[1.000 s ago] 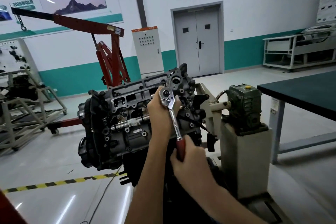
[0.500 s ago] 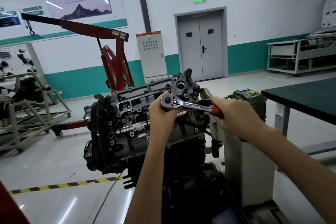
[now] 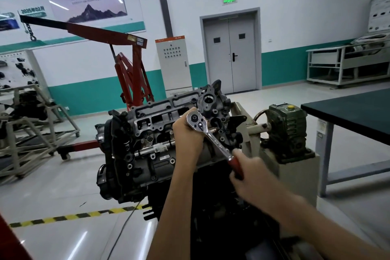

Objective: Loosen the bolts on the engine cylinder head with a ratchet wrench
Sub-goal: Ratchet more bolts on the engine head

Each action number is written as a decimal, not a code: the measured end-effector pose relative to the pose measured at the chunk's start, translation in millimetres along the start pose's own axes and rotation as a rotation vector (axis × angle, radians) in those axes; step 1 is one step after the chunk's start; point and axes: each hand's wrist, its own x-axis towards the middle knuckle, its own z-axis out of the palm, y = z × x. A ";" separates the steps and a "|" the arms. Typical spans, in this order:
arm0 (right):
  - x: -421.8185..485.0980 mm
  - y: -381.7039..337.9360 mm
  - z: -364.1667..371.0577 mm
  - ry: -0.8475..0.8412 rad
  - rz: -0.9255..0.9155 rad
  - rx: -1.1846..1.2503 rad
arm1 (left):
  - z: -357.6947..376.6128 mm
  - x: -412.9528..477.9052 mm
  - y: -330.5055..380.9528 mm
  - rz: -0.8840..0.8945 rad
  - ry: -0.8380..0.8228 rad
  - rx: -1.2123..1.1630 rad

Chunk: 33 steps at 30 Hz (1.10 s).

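Observation:
A dark grey engine with its cylinder head (image 3: 160, 120) uppermost sits on a stand in the middle of the view. A chrome ratchet wrench (image 3: 211, 135) with a red grip stands on a bolt near the head's right end; the bolt itself is hidden under the ratchet head. My left hand (image 3: 186, 135) is wrapped around the ratchet head from the left and steadies it. My right hand (image 3: 251, 173) grips the red handle, which slopes down to the lower right.
A red engine hoist (image 3: 130, 74) stands behind the engine. A green gearbox (image 3: 287, 126) on a grey pedestal sits just right of it, then a dark-topped table (image 3: 354, 116). A metal frame stand (image 3: 27, 124) is at the left. Yellow-black floor tape (image 3: 80, 215) runs below.
The handle pointed down, swung up to the right half a second ago, and now has swung back down to the lower right. My left hand stayed on the ratchet head.

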 end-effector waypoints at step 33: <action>10.6 13.0 -15.2 0.071 -0.039 -0.081 | -3.8 -3.1 -2.0 0.130 -0.010 0.120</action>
